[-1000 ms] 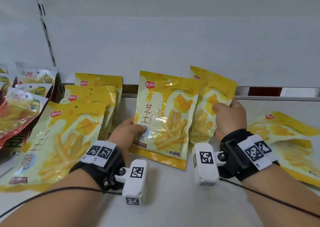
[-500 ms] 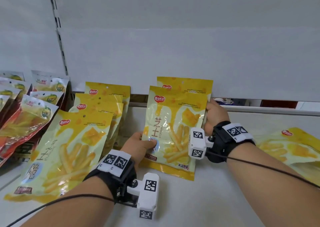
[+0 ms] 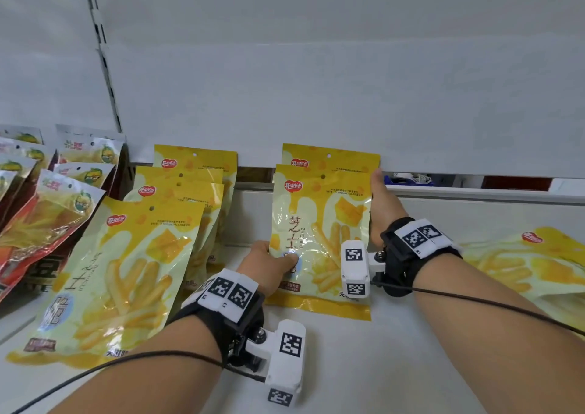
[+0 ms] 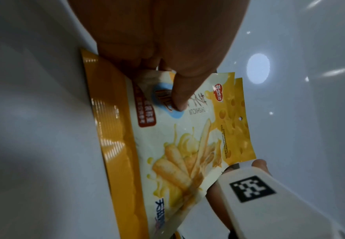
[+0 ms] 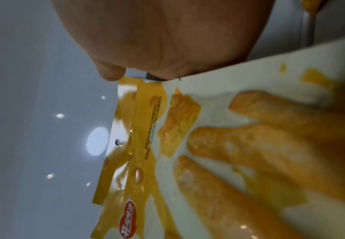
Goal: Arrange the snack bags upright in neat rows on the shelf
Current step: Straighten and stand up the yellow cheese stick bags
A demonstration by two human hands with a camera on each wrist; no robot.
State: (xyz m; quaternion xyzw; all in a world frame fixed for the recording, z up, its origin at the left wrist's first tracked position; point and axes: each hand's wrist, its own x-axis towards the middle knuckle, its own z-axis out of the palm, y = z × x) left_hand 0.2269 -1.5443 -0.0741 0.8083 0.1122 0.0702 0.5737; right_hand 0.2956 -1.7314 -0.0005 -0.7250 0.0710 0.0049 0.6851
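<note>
Two yellow snack bags stand upright mid-shelf, one behind the other. My left hand [image 3: 271, 266] pinches the front bag [image 3: 319, 223] at its lower left, thumb [image 4: 179, 103] pressed on the blue label, fingers hidden behind. The rear bag [image 3: 330, 158] leans against the back wall and shows above the front one. My right hand [image 3: 379, 203] holds the right edge of the rear bag, with its thumb [image 5: 110, 72] by the top corner and its fingers hidden behind. Both bag tops [image 5: 126, 145] overlap in the right wrist view.
A row of the same yellow bags [image 3: 190, 189] stands to the left, its front bag [image 3: 117, 280] leaning forward. Red and clear snack bags [image 3: 47, 217] fill the far left. More yellow bags [image 3: 522, 265] lie flat at the right. Bare white shelf [image 3: 364, 366] lies in front.
My right hand swung the second bag from beside the front bag to behind it and pushed it back to the wall. The left hand kept its hold on the front bag.
</note>
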